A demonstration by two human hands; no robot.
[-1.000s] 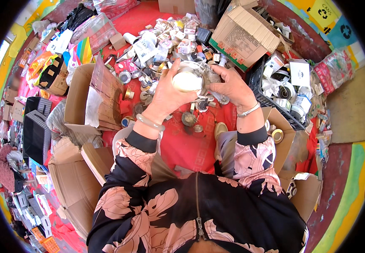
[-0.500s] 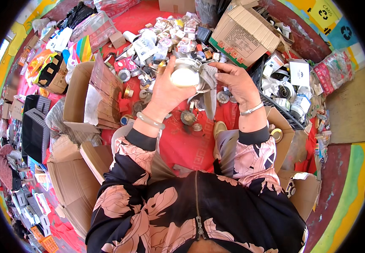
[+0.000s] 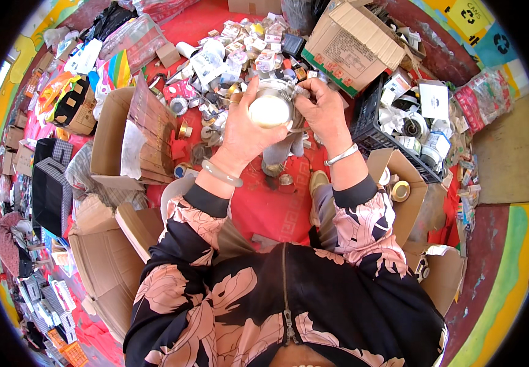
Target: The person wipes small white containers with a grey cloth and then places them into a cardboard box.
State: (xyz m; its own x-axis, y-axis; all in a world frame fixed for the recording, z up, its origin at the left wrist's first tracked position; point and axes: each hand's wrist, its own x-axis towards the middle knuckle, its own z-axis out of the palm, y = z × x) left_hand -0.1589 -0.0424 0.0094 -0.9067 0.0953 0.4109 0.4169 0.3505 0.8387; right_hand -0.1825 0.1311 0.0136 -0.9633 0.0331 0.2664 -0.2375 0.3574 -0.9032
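Observation:
My left hand [image 3: 243,129] is wrapped round a round silver-rimmed lamp [image 3: 270,111] with a white face, which looks like a downlight. Its pale disc faces up toward me, above the red floor covering. At the lamp's right side, my right hand [image 3: 326,115] pinches a grey cloth [image 3: 290,147] against the metal rim. Most of the cloth hangs under the lamp, and the right fingertips partly hide the rest. Just beyond both hands lies a heap of small boxes and round lamp parts [image 3: 234,58].
An open carton [image 3: 110,131] stands at left, with more cardboard [image 3: 102,263] nearer me. To the right are a black crate [image 3: 368,119] of lamps and a carton [image 3: 414,202] holding a tape roll [image 3: 401,191]. A big carton [image 3: 353,46] tilts at the back right.
My right hand has moved in from the right and closed at the lamp's rim. The cloth, which hung out to the right, is now bunched beneath the lamp.

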